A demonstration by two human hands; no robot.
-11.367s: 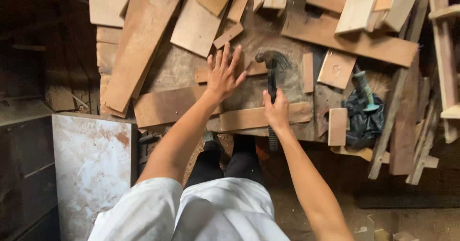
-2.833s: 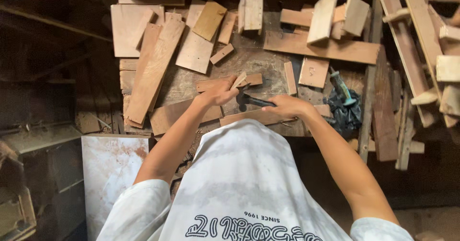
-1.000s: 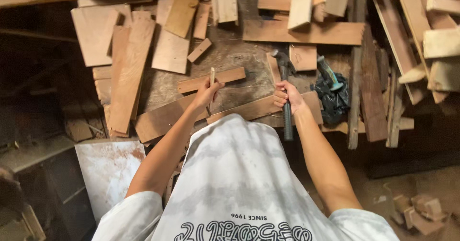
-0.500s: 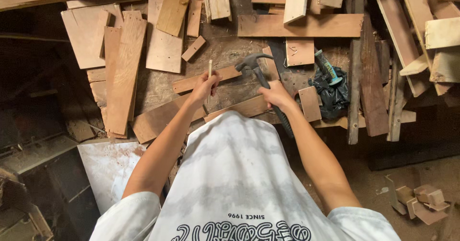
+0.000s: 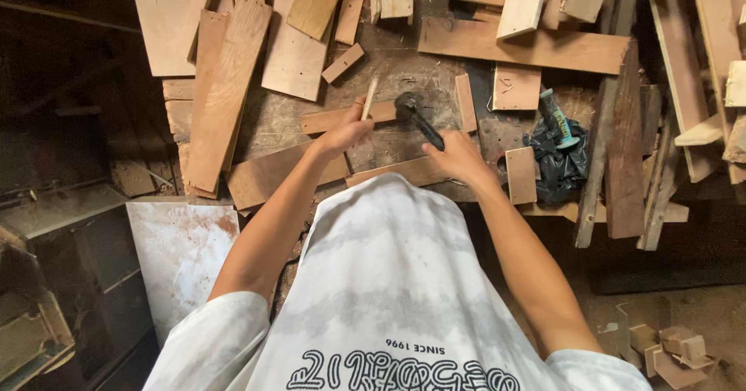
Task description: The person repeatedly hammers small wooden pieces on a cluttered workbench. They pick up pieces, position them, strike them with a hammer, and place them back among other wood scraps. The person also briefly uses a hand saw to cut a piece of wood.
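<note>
My right hand (image 5: 460,156) grips the dark handle of a hammer (image 5: 416,116), whose head rests low over a narrow wood strip (image 5: 342,118) on the workbench. My left hand (image 5: 346,131) pinches a thin pale wooden stick (image 5: 369,98) that stands tilted on that strip, just left of the hammer head. A longer plank (image 5: 268,175) lies under my left forearm, and another slat (image 5: 404,172) sits in front of my chest.
Many wood offcuts and boards (image 5: 225,88) cover the bench. A black bag with a teal-handled tool (image 5: 556,119) lies at the right beside a small block (image 5: 521,175). A white rusty panel (image 5: 183,243) stands at lower left, and scrap blocks (image 5: 668,348) litter the floor.
The hammer has swung down from a raised position to beside the stick. My left hand keeps holding the stick on the strip. The camera has shifted slightly.
</note>
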